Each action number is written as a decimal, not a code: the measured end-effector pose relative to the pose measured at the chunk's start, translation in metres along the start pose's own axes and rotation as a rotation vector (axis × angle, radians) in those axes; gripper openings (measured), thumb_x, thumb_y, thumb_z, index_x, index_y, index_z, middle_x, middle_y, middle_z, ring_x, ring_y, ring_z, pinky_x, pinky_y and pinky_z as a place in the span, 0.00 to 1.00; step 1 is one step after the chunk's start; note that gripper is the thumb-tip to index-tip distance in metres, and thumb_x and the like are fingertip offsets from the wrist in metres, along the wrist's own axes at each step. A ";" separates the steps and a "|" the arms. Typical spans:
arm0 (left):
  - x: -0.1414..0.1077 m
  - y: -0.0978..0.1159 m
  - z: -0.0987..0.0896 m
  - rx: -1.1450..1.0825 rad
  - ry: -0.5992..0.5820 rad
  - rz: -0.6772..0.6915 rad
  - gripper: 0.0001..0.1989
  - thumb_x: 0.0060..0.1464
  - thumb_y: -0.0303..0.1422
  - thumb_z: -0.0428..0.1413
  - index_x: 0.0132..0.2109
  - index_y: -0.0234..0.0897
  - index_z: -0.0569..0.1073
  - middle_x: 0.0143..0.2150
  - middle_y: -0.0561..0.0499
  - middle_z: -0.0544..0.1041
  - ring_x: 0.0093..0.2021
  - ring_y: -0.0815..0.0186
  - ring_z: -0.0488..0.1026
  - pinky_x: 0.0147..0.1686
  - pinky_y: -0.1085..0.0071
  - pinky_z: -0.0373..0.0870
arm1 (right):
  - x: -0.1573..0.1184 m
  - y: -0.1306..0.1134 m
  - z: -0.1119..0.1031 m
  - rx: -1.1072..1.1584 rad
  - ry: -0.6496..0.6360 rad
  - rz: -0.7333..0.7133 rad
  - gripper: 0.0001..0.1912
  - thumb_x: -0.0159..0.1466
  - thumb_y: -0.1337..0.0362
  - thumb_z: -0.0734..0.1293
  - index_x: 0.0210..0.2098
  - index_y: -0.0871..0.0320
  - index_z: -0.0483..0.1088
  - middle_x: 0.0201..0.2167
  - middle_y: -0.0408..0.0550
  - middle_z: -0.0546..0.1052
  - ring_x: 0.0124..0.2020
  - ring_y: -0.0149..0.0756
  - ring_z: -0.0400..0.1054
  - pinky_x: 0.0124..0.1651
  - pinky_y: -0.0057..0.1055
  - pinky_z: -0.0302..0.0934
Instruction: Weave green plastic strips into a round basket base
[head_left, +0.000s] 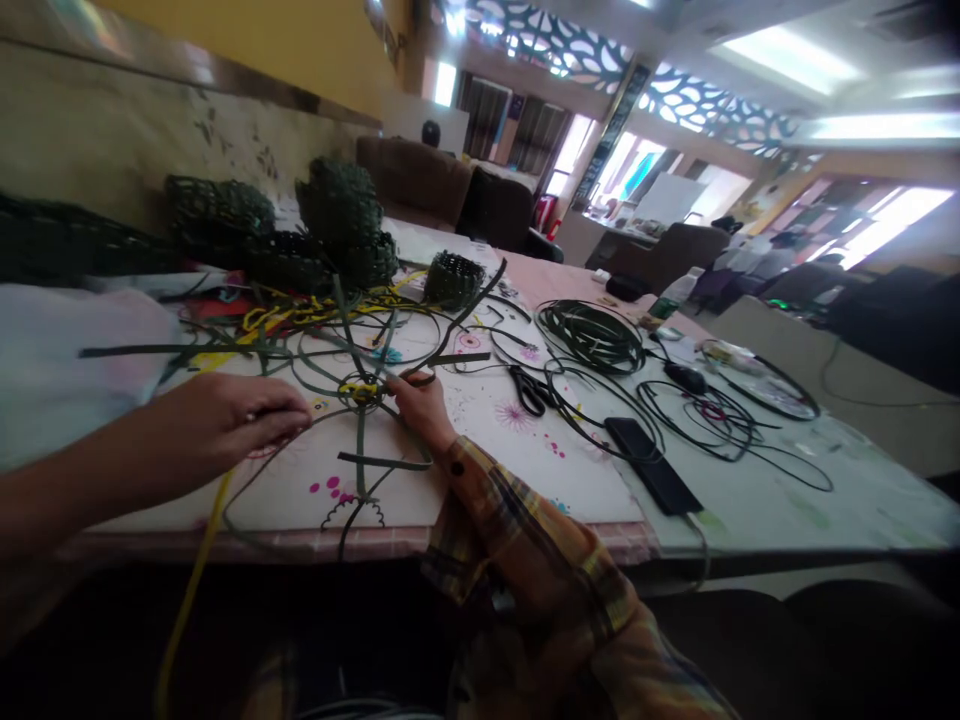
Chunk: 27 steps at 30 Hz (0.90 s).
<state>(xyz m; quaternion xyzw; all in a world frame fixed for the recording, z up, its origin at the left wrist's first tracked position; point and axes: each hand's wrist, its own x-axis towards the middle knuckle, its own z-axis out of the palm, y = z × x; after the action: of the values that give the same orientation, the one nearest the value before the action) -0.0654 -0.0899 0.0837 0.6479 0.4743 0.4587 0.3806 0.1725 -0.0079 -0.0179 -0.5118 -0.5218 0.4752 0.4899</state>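
Note:
A star of dark green strips with a small round woven centre [361, 391], yellow strand in it, lies on the flower-printed table cover. My right hand [421, 402] pinches a green strip at the right edge of that centre. To the left, my left hand [270, 418] is closed, fingertips pressed together on a thin green strip that runs toward the centre and also hangs down in a loop. A yellow strip [196, 575] hangs over the table's front edge below my left wrist.
Black scissors [531, 391], a coil of green strip [590, 337], loose loops, a black phone-like slab [651, 465] and a bottle [677, 292] lie or stand to the right. Dark woven baskets [341, 205] are piled behind, left. A plastic bag [79, 370] lies far left.

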 end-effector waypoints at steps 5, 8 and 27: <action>0.027 -0.016 0.043 0.446 -0.131 0.293 0.08 0.55 0.42 0.62 0.33 0.49 0.85 0.35 0.46 0.85 0.38 0.48 0.78 0.42 0.61 0.68 | -0.003 0.001 0.001 -0.173 -0.008 -0.064 0.17 0.62 0.60 0.71 0.19 0.56 0.68 0.17 0.36 0.67 0.26 0.30 0.60 0.33 0.29 0.53; 0.044 -0.052 0.045 0.593 -0.125 0.191 0.06 0.53 0.39 0.65 0.30 0.45 0.81 0.31 0.47 0.81 0.33 0.53 0.73 0.38 0.64 0.60 | -0.004 0.000 -0.001 -0.302 -0.006 -0.069 0.18 0.64 0.62 0.71 0.19 0.56 0.67 0.19 0.38 0.68 0.26 0.31 0.60 0.34 0.30 0.54; 0.050 -0.061 0.029 0.861 -0.415 0.364 0.19 0.73 0.43 0.49 0.51 0.43 0.83 0.47 0.44 0.84 0.42 0.54 0.81 0.45 0.62 0.76 | -0.001 -0.014 -0.005 -0.956 -0.084 0.075 0.16 0.73 0.57 0.69 0.37 0.60 0.85 0.33 0.50 0.83 0.31 0.33 0.67 0.32 0.31 0.49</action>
<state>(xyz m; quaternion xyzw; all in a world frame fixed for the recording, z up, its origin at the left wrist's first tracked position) -0.0473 -0.0281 0.0305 0.8955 0.4142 0.1420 0.0794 0.1767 -0.0089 -0.0035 -0.6785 -0.6822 0.2199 0.1608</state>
